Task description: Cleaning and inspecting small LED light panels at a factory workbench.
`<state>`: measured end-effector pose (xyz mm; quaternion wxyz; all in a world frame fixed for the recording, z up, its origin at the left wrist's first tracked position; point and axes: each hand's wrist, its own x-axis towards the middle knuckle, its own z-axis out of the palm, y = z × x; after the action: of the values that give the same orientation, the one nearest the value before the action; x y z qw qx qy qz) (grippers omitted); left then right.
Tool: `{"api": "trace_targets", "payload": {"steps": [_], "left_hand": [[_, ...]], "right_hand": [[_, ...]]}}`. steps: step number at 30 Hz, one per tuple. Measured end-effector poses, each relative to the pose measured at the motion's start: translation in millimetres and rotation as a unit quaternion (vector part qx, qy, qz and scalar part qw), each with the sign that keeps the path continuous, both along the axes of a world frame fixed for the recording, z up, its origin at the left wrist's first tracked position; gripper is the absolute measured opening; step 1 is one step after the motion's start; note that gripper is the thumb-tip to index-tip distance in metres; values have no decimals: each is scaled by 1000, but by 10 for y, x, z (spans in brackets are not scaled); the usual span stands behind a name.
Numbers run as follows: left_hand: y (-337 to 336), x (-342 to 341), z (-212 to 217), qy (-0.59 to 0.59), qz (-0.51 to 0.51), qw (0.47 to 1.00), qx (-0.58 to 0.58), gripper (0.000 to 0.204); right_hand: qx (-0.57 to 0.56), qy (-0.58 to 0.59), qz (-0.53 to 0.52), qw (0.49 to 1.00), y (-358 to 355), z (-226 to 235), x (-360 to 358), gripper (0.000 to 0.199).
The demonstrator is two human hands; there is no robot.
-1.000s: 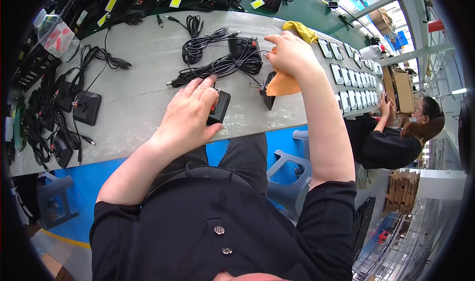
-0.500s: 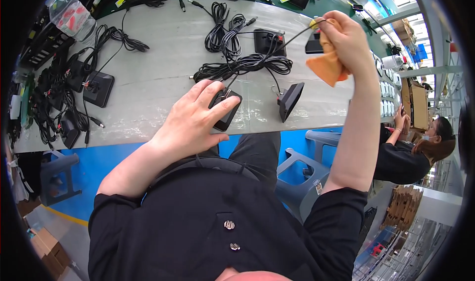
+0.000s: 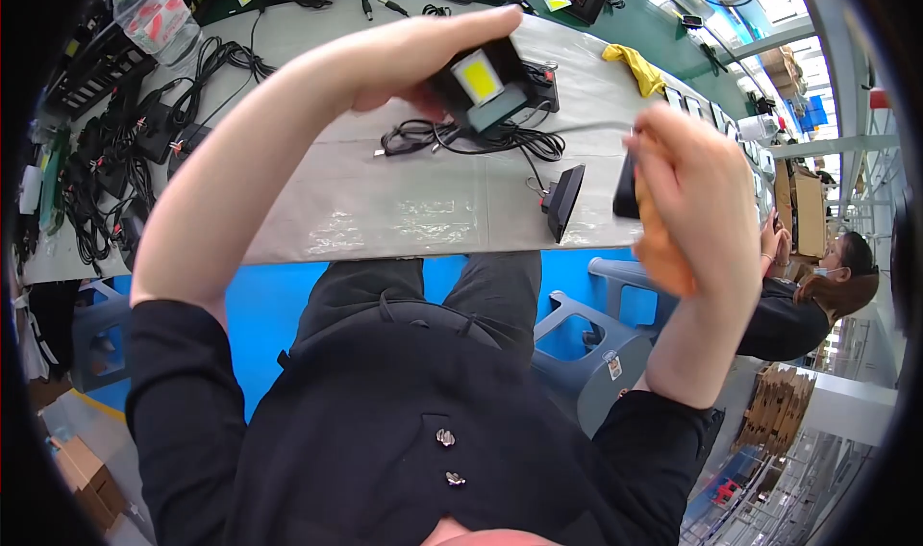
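Above the middle of the table, my left hand (image 3: 437, 51) is wrapped round a black boxy device (image 3: 505, 61) with a yellow-and-white label facing up. My right hand (image 3: 707, 176), to the right, is closed on an orange cloth (image 3: 663, 248). A thin blurred cable (image 3: 596, 125) runs from near the lifted device to its fingertips. Beside that hand a black object (image 3: 626, 190) shows in part. Below the lifted device lies a bundle of black cable (image 3: 534, 142). A black panel-like device (image 3: 565, 203) stands on edge near the front, and another device (image 3: 545, 86) lies behind.
More cabled devices (image 3: 159, 133) crowd the left side, near a clear plastic container (image 3: 159, 27). A yellow cloth (image 3: 636, 68) lies at the far right of the table (image 3: 385, 214). Grey stools (image 3: 586, 339) stand below the edge. Another person (image 3: 798, 306) sits at right.
My left hand has lifted the black device off the table and moved it away from me, turning its labelled side up. My right hand has come lower and nearer with the orange cloth.
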<state>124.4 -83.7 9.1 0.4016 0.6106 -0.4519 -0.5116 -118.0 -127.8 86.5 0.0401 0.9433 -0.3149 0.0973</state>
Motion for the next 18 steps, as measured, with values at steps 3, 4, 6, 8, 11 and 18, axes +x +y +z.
{"api": "trace_targets", "payload": {"steps": [3,4,6,8,11,18], "left_hand": [[-324,-117,209,35,-61,996,47,73],[-457,-106,138,89,-126,987,51,80],[-573,-257,152,39,-85,993,70,90],[-521,-300,256,-182,-34,983,-17,89],[-282,-79,66,-184,63,939,-282,66],[1109,-252,-160,-95,33,962,-254,37]], "right_hand": [[339,12,-79,937,358,271,-49,8],[292,11,82,953,325,154,-89,8],[502,-16,81,861,304,143,22,10],[659,-161,-9,735,184,-95,50,15],[735,-333,-51,588,50,-338,92,19],[767,-414,-77,485,445,-552,412,18]]}}
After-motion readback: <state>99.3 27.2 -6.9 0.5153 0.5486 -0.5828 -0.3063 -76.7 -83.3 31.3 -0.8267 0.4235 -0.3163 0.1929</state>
